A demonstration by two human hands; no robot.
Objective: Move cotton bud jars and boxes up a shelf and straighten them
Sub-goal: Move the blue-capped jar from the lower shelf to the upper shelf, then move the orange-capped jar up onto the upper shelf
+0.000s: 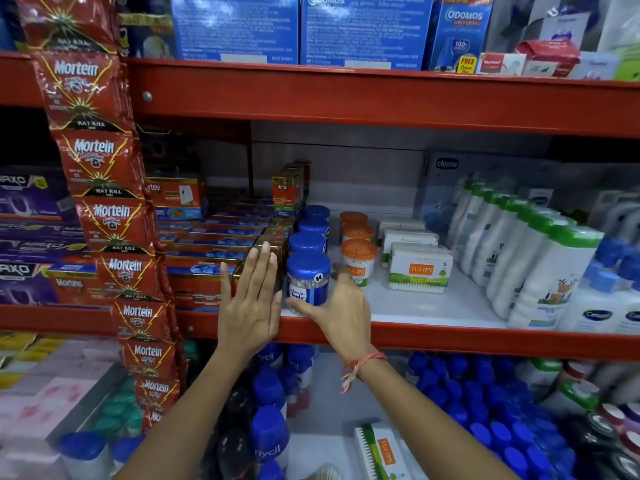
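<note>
Front blue-lid jar (307, 279) at shelf edge (450, 336), heads blue row. R hand (341, 315) cups jar base, loose wrap, not clenched. L hand (250, 299) flat, released, alongside Mortein boxes (221, 268). Nudge jar square w/ row, label fwd, no tipping. Orange-lid jars (358, 257) next.

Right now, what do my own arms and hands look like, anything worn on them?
Both forearms are bare, with no sleeves or gloves showing. The right hand has an orange-red thread band tied at the wrist, loose ends dangling. The left hand shows no rings or bands.
</note>
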